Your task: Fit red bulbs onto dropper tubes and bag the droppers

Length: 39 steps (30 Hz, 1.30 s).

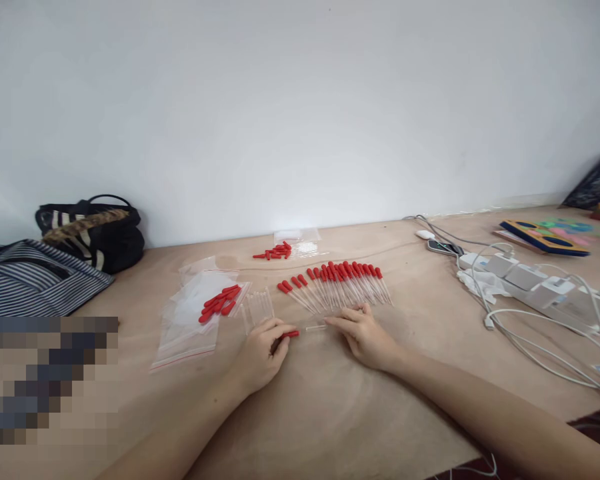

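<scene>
My left hand point(266, 353) is closed on a red rubber bulb point(291, 334), which sticks out to the right between thumb and fingers. My right hand point(364, 335) pinches one end of a clear glass tube point(315, 327) that points left toward the bulb; a small gap separates the two. Behind the hands lies a fanned row of red-topped droppers point(343, 280). Several loose clear tubes point(259, 308) rest just behind my left hand. Red bulbs point(220, 303) are heaped on plastic bags point(185, 330) at the left.
Small red pieces point(275, 252) lie by a clear bag point(300, 241) near the wall. A black bag point(95, 233) and striped cloth point(40, 277) sit left. At right are a power strip with chargers point(545, 290), looping cables and a blue-yellow tray point(545, 239).
</scene>
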Available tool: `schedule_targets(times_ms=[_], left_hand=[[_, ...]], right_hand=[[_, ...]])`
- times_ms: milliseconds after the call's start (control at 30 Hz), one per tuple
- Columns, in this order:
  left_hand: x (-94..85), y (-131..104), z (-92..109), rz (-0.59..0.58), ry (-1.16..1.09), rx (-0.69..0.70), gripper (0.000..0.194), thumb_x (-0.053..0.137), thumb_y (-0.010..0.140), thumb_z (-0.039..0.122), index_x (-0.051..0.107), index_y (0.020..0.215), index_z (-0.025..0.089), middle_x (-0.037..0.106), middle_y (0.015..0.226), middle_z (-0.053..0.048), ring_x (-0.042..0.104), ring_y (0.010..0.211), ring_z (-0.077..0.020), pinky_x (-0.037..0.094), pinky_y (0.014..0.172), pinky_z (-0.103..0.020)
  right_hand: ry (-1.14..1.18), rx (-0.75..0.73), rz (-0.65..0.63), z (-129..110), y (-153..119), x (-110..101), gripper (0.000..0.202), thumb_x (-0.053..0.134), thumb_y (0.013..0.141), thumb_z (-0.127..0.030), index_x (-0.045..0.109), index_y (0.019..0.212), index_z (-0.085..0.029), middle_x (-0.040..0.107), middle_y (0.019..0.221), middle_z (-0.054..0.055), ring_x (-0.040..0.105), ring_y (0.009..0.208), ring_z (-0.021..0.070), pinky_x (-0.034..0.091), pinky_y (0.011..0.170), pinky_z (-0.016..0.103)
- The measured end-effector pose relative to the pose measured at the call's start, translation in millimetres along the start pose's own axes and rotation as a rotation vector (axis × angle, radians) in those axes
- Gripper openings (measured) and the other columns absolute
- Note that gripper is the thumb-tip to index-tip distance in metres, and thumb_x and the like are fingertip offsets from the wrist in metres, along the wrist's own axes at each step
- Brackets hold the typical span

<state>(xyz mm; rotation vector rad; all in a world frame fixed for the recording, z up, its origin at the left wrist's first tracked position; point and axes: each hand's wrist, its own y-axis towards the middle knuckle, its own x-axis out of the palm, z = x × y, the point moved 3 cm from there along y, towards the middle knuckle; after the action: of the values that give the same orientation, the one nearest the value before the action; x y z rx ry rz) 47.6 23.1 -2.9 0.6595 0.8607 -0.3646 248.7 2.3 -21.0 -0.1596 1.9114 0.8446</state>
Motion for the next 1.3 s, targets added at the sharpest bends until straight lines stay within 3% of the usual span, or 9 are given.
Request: schedule_targets(times_ms=[200, 433, 600, 833, 1033, 1300], left_hand=[[5.6, 0, -5, 0.016, 0.066, -0.009, 0.017, 0.051, 0.078, 0.020, 0.065, 0.088, 0.019, 0.061, 0.083, -0.005, 0.059, 0.077, -0.0169, 0.048, 0.070, -0.030], [10.2, 2, -9, 0.039, 0.021, -0.039, 0.016, 0.048, 0.080, 0.018, 0.063, 0.079, 0.020, 0.062, 0.076, -0.001, 0.059, 0.072, -0.0155, 0.047, 0.067, -0.028], [9.1, 1, -9, 0.049, 0.016, -0.057, 0.015, 0.046, 0.082, 0.021, 0.060, 0.079, 0.020, 0.063, 0.076, -0.001, 0.058, 0.072, -0.0158, 0.047, 0.067, -0.029], [8.3, -2, -8, 0.079, -0.012, -0.106, 0.014, 0.043, 0.084, 0.025, 0.057, 0.083, 0.021, 0.064, 0.077, 0.000, 0.059, 0.071, -0.0147, 0.047, 0.065, -0.027], [8.2, -6, -11, 0.138, -0.106, -0.127, 0.014, 0.045, 0.084, 0.025, 0.057, 0.089, 0.021, 0.066, 0.082, 0.001, 0.061, 0.074, -0.0138, 0.048, 0.067, -0.025], [10.8, -10, -12, 0.188, -0.235, -0.097, 0.016, 0.049, 0.081, 0.026, 0.062, 0.087, 0.020, 0.068, 0.082, -0.002, 0.063, 0.075, -0.0148, 0.051, 0.068, -0.026]], right_hand=[[-0.024, 0.009, -0.001, -8, 4, 1, 0.025, 0.041, 0.081, -0.009, 0.059, 0.095, -0.018, 0.061, 0.080, 0.004, 0.054, 0.075, 0.0135, 0.025, 0.075, 0.032], [0.050, 0.027, -0.016, -9, 8, 9, 0.012, 0.044, 0.084, -0.016, 0.057, 0.083, -0.018, 0.059, 0.078, 0.001, 0.053, 0.072, 0.0113, 0.027, 0.073, 0.029], [0.095, 0.075, 0.049, -13, 9, 9, 0.012, 0.042, 0.084, -0.016, 0.052, 0.079, -0.017, 0.058, 0.076, 0.001, 0.052, 0.070, 0.0114, 0.029, 0.071, 0.028], [0.131, 0.069, 0.092, -23, 9, 9, 0.011, 0.041, 0.083, -0.015, 0.052, 0.079, -0.016, 0.057, 0.074, 0.001, 0.049, 0.066, 0.0108, 0.029, 0.071, 0.028], [0.167, -0.022, 0.133, -32, 8, 10, 0.020, 0.038, 0.084, -0.015, 0.056, 0.093, -0.015, 0.057, 0.069, 0.002, 0.046, 0.061, 0.0115, 0.029, 0.070, 0.029], [0.157, -0.100, 0.139, -29, 7, 9, 0.024, 0.039, 0.082, -0.013, 0.059, 0.095, -0.015, 0.055, 0.066, 0.001, 0.045, 0.061, 0.0113, 0.026, 0.069, 0.030]])
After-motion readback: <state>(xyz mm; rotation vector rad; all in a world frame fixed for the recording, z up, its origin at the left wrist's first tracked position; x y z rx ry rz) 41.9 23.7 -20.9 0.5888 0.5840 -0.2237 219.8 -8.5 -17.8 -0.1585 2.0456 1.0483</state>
